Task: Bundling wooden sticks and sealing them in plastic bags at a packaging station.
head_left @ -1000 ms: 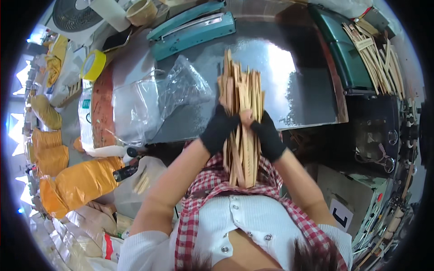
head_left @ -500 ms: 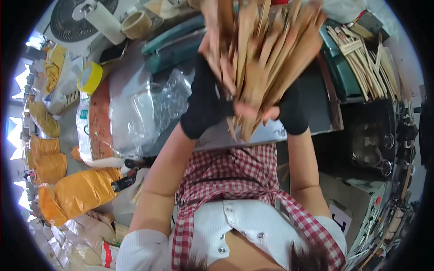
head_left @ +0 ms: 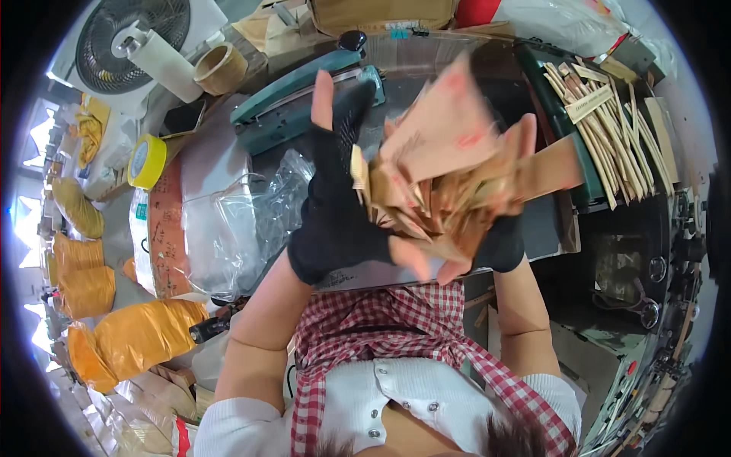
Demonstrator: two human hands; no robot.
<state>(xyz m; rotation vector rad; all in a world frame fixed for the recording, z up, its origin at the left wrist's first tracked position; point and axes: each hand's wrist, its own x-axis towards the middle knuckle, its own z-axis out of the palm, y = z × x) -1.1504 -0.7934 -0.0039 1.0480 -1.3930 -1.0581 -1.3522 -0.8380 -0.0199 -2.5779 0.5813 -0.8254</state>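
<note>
Between my two hands is a thick bundle of flat, light-brown strips (head_left: 445,194), blurred by motion; whether they are wood or paper I cannot tell. Some strips stick out to the right, and a wider piece with red marks lies on top. My left hand (head_left: 339,209), in a black fingerless glove, cups the bundle's left side with its thumb at the near end and its fingers stretched up. On the other side my right hand (head_left: 502,240), gloved the same way, presses against the bundle. Its fingers are partly hidden behind the strips.
A dark-green tray (head_left: 560,129) on the right holds several thin sticks (head_left: 609,137). Behind my left hand lies a green long-handled device (head_left: 293,95). Clear plastic wrap (head_left: 266,206), yellow tape (head_left: 147,161), a cardboard tube (head_left: 221,68) and a fan (head_left: 129,46) are at left.
The bundle has come down and tipped, from long strips pointing away to ends facing up. My hands have moved nearer, and the left fingers have straightened.
</note>
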